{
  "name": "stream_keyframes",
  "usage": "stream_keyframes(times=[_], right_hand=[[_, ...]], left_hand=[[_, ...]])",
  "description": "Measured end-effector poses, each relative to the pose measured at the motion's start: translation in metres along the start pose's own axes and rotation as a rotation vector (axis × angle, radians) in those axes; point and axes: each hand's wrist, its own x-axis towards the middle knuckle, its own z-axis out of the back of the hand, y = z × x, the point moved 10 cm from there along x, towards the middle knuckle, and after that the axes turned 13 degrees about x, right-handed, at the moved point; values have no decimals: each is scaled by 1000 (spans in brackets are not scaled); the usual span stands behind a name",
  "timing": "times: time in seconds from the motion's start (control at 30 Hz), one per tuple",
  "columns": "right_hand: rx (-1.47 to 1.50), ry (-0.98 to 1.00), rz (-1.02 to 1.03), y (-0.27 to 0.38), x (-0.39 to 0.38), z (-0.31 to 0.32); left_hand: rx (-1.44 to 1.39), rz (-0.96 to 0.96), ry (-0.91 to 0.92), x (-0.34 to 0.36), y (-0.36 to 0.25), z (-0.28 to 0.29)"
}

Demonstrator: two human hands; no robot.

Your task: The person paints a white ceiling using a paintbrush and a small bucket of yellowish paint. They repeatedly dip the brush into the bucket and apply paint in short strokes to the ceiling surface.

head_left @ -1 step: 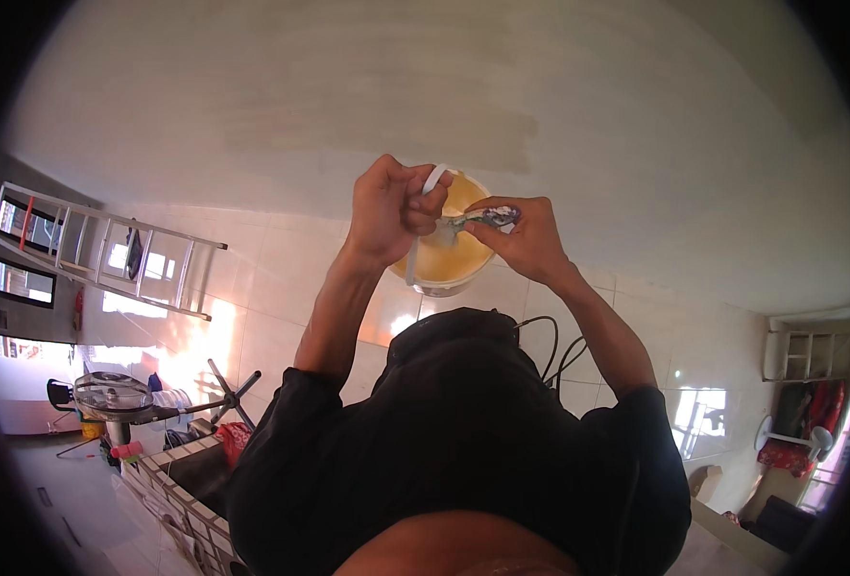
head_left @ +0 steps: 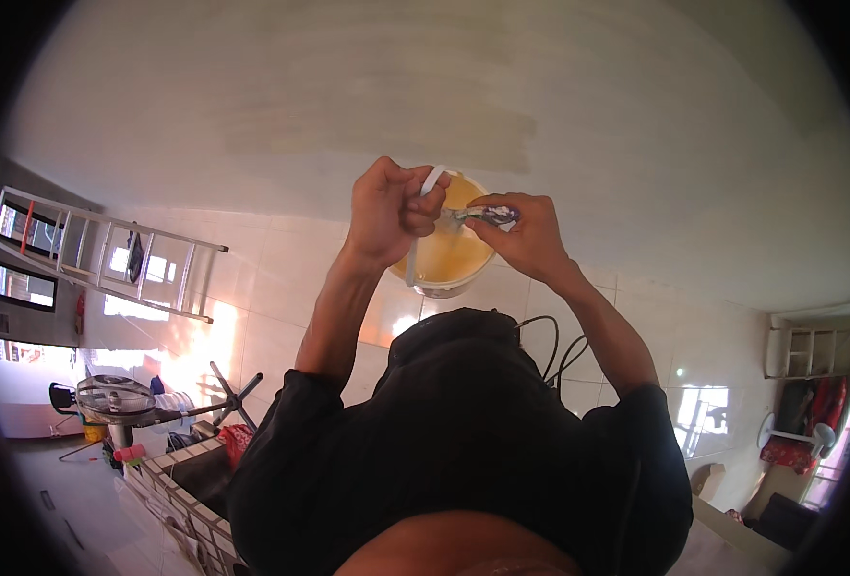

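A dark shirt (head_left: 482,413) fills the foreground. Beyond it, the left hand (head_left: 393,213) is closed around the white handle (head_left: 411,261) of a bucket (head_left: 449,287), yellowish inside, in front of the torso. The right hand (head_left: 526,238) pinches a paintbrush (head_left: 498,216), its head over the bucket's opening. Farther, at left, are a fan (head_left: 116,396) and a metal ladder (head_left: 166,233).

A metal ladder (head_left: 103,245) shows at left, near a pedestal fan (head_left: 116,396); red fabric (head_left: 828,403) hangs far right.
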Motion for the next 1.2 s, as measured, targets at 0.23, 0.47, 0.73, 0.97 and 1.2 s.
stream_keyframes(times=[0.23,0.47,0.73,0.97,1.2], right_hand=[[-411,-59,476,43,-13,5],[-36,-13,0,17,-19,5],[223,-12,-93,-15,-11,-10],[-340,-144,378,23,-13,7],[-212,-93,220,28,-30,4]], left_hand=[[15,7,3,-1,3,3],[40,-24,68,0,-4,-4],[61,-23,79,2,-6,-3],[52,-1,33,1,-3,-1],[62,2,66,5,0,-1]])
